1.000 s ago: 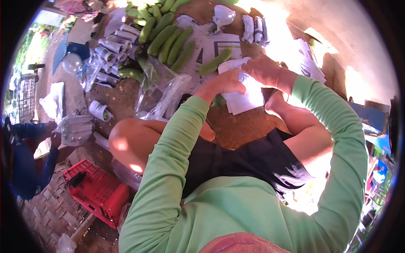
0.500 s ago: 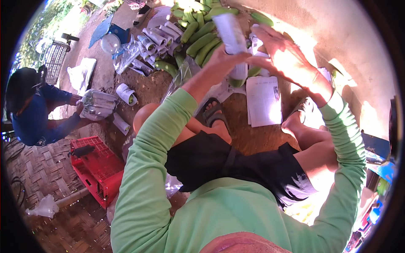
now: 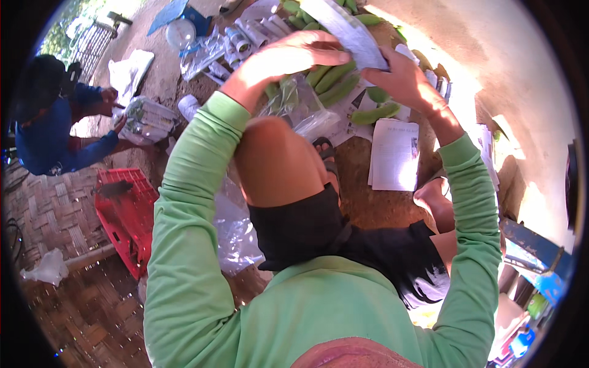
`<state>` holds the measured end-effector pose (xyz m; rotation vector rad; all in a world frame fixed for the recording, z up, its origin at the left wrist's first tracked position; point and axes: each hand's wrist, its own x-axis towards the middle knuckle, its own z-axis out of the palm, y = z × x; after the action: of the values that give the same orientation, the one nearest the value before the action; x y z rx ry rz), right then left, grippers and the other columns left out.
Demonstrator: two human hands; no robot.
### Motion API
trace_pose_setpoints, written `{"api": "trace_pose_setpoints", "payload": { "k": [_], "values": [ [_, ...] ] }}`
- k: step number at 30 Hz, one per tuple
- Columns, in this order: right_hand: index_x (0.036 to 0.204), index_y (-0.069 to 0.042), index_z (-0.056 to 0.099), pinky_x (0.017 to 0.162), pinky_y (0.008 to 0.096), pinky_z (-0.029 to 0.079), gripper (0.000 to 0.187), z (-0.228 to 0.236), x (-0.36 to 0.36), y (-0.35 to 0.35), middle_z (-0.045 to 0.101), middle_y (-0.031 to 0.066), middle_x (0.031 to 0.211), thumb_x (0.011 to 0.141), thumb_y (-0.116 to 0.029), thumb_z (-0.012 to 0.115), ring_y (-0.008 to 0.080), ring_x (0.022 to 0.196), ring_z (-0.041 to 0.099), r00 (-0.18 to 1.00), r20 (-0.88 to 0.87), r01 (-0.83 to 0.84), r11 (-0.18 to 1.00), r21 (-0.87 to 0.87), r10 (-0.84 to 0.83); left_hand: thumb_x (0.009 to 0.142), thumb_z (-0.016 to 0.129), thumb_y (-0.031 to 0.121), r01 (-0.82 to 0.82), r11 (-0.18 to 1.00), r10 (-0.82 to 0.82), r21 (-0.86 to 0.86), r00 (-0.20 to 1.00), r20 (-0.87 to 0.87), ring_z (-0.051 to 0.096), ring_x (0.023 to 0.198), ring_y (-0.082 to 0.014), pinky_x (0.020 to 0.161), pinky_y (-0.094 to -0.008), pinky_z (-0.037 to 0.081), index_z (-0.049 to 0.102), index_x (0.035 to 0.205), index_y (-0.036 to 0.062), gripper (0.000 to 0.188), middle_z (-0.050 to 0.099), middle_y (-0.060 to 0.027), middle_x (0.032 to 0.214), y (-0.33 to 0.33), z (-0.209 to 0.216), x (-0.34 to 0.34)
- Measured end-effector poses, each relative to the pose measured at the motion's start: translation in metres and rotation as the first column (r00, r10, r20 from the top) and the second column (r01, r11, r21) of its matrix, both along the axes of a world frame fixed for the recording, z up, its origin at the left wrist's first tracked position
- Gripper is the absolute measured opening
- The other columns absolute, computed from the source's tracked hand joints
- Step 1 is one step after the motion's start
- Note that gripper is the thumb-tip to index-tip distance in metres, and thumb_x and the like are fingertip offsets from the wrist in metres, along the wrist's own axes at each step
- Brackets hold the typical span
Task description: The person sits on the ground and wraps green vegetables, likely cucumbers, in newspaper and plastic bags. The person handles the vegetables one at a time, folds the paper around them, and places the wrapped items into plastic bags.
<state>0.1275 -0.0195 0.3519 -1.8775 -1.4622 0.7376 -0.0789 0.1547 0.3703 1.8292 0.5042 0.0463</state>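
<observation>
A long paper-wrapped roll (image 3: pixel 353 34) slants above the pile, its upper end cut off by the picture's edge. My right hand (image 3: pixel 408 83) grips its lower end between thumb and fingers. Beside the roll, my left hand (image 3: pixel 288 58) has its fingers stretched out towards it; whether they touch it I cannot tell. Long green vegetables (image 3: pixel 337 83) are heaped below the hands, and a single one (image 3: pixel 375 114) lies nearer to me on printed paper. Clear plastic (image 3: pixel 297 101) spreads next to the heap. Several paper-wrapped rolls (image 3: pixel 251 34) lie left of it.
A paper stack (image 3: pixel 394 153) lies between my feet. To the left, a person in blue (image 3: pixel 49 135) holds a plastic bag of wrapped rolls (image 3: pixel 147 119). Nearby are a red crate (image 3: pixel 126 208), a woven mat (image 3: pixel 55 205) and a blue scale-like object (image 3: pixel 184 30). A wall (image 3: pixel 521 80) stands at right.
The wrapped roll has moved up and tilted, passing from my left hand's grip to my right hand's. My left hand has shifted left and opened. My left knee has risen; the view has turned slightly.
</observation>
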Motion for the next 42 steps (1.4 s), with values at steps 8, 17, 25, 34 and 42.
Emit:
{"api": "trace_pose_setpoints", "payload": {
  "k": [8, 17, 25, 34, 42],
  "values": [
    [0.121, -0.002, 0.068, 0.082, 0.0384, 0.054, 0.049, -0.084, 0.004, -0.028, 0.073, 0.0160, 0.099, 0.084, -0.033, 0.073, 0.0231, 0.090, 0.071, 0.952, 0.111, -0.230, 0.905, -0.358, 0.285, 0.074, 0.087, 0.051, -0.136, 0.801, 0.337, 0.583, 0.907, -0.251, 0.063, 0.123, -0.0410, 0.109, -0.0529, 0.044, 0.048, 0.149, 0.0023, 0.097, 0.062, -0.0247, 0.135, -0.029, -0.287, -0.177],
    [0.130, -0.007, 0.065, 0.097, 0.0465, 0.051, 0.051, -0.214, -0.022, -0.067, 0.069, 0.0195, 0.119, 0.086, -0.034, 0.071, 0.0355, 0.112, 0.066, 0.829, -0.072, -0.476, 0.633, -0.610, 0.554, 0.083, 0.073, 0.017, -0.623, 0.505, 0.837, 0.598, 0.522, -0.164, 0.065, 0.108, -0.0408, 0.099, -0.0528, 0.046, 0.063, 0.127, 0.0054, 0.047, 0.069, -0.0177, 0.112, -0.117, -0.346, -0.186],
    [0.136, -0.007, 0.062, 0.103, 0.0440, 0.048, 0.052, -0.278, -0.099, -0.011, 0.065, 0.0167, 0.133, 0.092, -0.033, 0.069, 0.0321, 0.122, 0.062, 0.827, -0.394, -0.561, 0.633, -0.534, 0.401, 0.086, 0.066, 0.009, -0.865, 0.234, 0.919, 0.445, 0.346, 0.189, 0.060, 0.115, -0.0413, 0.102, -0.0476, 0.048, 0.070, 0.117, 0.0043, 0.032, 0.065, -0.0210, 0.120, -0.118, -0.343, -0.186],
    [0.140, -0.007, 0.060, 0.106, 0.0423, 0.047, 0.050, -0.387, -0.210, 0.059, 0.062, 0.0149, 0.140, 0.097, -0.031, 0.067, 0.0308, 0.127, 0.060, 0.761, -0.628, -0.508, 0.751, -0.422, 0.162, 0.089, 0.062, 0.010, -0.805, 0.407, 0.890, 0.432, 0.456, 0.010, 0.046, 0.138, -0.0497, 0.116, -0.0502, 0.038, 0.067, 0.130, 0.0052, 0.042, 0.047, -0.0327, 0.148, -0.125, -0.352, -0.193],
    [0.128, -0.008, 0.066, 0.098, 0.0442, 0.051, 0.038, -0.334, -0.198, 0.028, 0.069, 0.0176, 0.125, 0.096, -0.027, 0.062, 0.0377, 0.116, 0.064, 0.714, -0.663, -0.545, 0.772, -0.328, 0.223, 0.086, 0.069, 0.015, -0.694, 0.572, 0.809, 0.438, 0.565, -0.161, 0.039, 0.144, -0.0499, 0.120, -0.0492, 0.034, 0.061, 0.137, 0.0025, 0.054, 0.041, -0.0353, 0.154, -0.132, -0.358, -0.203]
  ]
}}
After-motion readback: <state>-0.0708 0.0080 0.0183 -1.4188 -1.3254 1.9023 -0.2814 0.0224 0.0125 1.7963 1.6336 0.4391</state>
